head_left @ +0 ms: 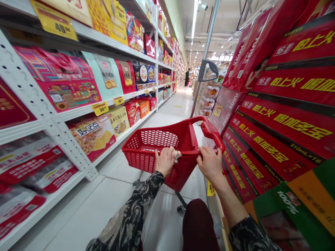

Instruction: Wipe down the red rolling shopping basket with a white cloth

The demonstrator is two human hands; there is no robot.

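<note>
A red plastic shopping cart [183, 170] with perforated sides stands at an angle in front of me. My left hand [164, 161] is closed at its near rim, with a crumpled whitish cloth or tissue [176, 154] bunched by the thumb; its exact kind is unclear. The fingertips reach over the rim and are partly hidden inside. Close to the cart's red handle [213, 134], my right hand [210, 164] grips the rim with its fingers curled. The visible part of the basket's inside holds nothing.
White shelves [78, 174] with boxed and bagged goods line the left. Stacked red drink cartons [285, 118] crowd the right, above a green carton [285, 216]. A metal pole with a grey handle [208, 71] rises behind the cart. Far down the tiled aisle [175, 104] stands a person [187, 77].
</note>
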